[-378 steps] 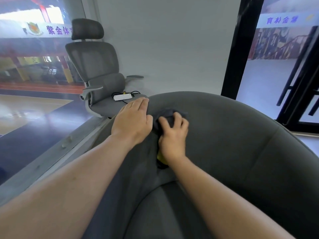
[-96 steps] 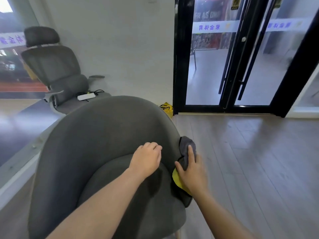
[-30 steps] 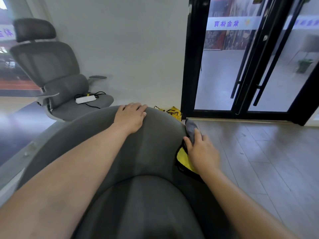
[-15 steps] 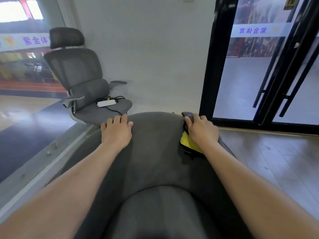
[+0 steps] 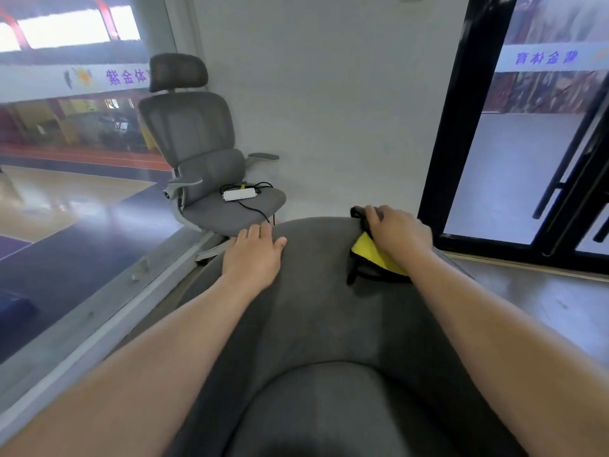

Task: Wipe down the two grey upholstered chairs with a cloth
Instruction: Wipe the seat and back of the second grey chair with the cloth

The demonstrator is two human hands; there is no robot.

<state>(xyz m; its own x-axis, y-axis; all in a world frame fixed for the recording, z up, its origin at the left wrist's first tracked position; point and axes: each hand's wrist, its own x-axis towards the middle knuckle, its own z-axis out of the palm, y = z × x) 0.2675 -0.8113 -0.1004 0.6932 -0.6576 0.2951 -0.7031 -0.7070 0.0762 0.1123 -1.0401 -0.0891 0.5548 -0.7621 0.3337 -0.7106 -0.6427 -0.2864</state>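
Note:
A grey upholstered tub chair [image 5: 316, 311] fills the lower middle of the head view, its curved backrest facing me. My left hand [image 5: 252, 255] rests flat on the top rim of the backrest, fingers straight. My right hand [image 5: 397, 230] presses a yellow and dark grey cloth [image 5: 369, 255] against the rim further right, with its fingers curled over the cloth's top edge. Most of the cloth lies under the hand and wrist. Only this one upholstered chair is in view.
A grey mesh office chair [image 5: 204, 166] stands behind by the white wall, with a white power strip [image 5: 239, 194] and black cable on its seat. A glass wall with a metal sill [image 5: 108, 311] runs on the left. Black-framed glass doors [image 5: 540, 159] stand at right above wood floor.
My right hand has slid the cloth along the backrest rim from its right side up toward the top. My left hand stays on the rim. The view has swung slightly left.

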